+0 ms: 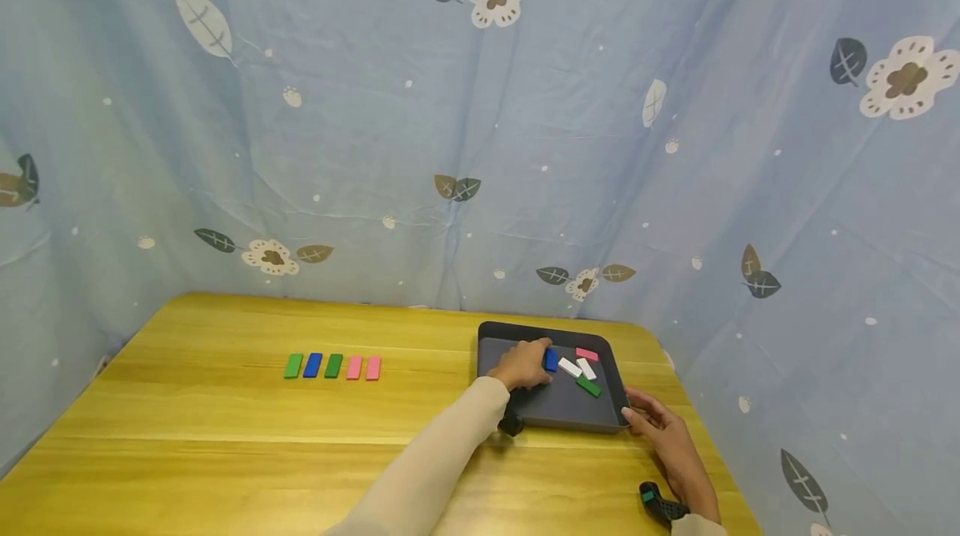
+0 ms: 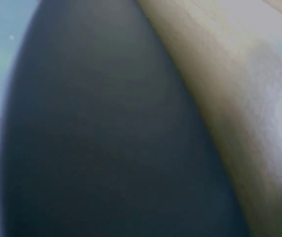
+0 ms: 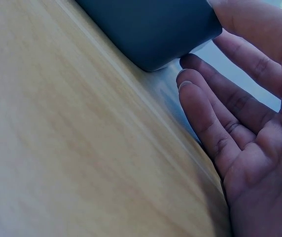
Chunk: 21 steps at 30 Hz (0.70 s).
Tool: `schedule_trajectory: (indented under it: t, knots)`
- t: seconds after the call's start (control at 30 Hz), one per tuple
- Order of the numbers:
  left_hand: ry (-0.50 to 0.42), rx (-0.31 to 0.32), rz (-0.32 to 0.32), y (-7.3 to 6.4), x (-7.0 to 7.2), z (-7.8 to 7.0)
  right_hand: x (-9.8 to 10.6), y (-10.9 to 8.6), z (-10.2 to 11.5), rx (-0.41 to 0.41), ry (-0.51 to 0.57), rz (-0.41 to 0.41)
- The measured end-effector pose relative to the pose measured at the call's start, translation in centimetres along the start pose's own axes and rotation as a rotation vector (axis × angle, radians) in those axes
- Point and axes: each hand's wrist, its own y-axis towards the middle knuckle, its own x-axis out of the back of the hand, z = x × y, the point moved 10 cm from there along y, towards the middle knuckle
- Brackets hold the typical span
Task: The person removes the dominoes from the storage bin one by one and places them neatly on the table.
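Observation:
My left hand [image 1: 523, 363] reaches into a dark grey tray [image 1: 570, 413], its thumb and index finger around the ends of a blue block [image 1: 551, 359]. Beside that block lie a pink block [image 1: 587, 354], two white blocks [image 1: 569, 368] and a green block [image 1: 588, 386]. My right hand [image 1: 671, 444] holds the tray's near right corner between thumb and fingers. In the right wrist view, the thumb lies against the tray wall [image 3: 151, 29], and the other fingers extend loosely past the corner. A blurred dark surface and bare skin fill the left wrist view.
On the wooden table [image 1: 225, 436], a row stands left of the tray: a light green block [image 1: 293, 366], a blue block [image 1: 312, 365], a dark green block [image 1: 333, 366] and two pink blocks [image 1: 354, 368]. A patterned blue curtain [image 1: 360, 144] hangs behind the table and along its sides.

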Motion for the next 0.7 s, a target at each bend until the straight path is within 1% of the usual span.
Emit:
schedule_trajectory:
  t: [0.13, 0.43, 0.57, 0.7]
  knots:
    - [0.025, -0.007, 0.009, -0.02, 0.0, -0.18, -0.01, 0.02, 0.01, 0.001, -0.004, 0.004]
    - [0.018, -0.001, 0.014, -0.07, 0.21, -0.05, -0.13, 0.14, 0.29, 0.018, 0.005, 0.013]
    - [0.037, -0.012, 0.034, 0.06, -0.15, 0.06, -0.12, 0.14, 0.32, 0.016, -0.002, 0.01]
    - [0.085, -0.043, 0.025, -0.06, -0.19, -0.32, 0.06, 0.07, 0.17, 0.0, -0.011, 0.001]
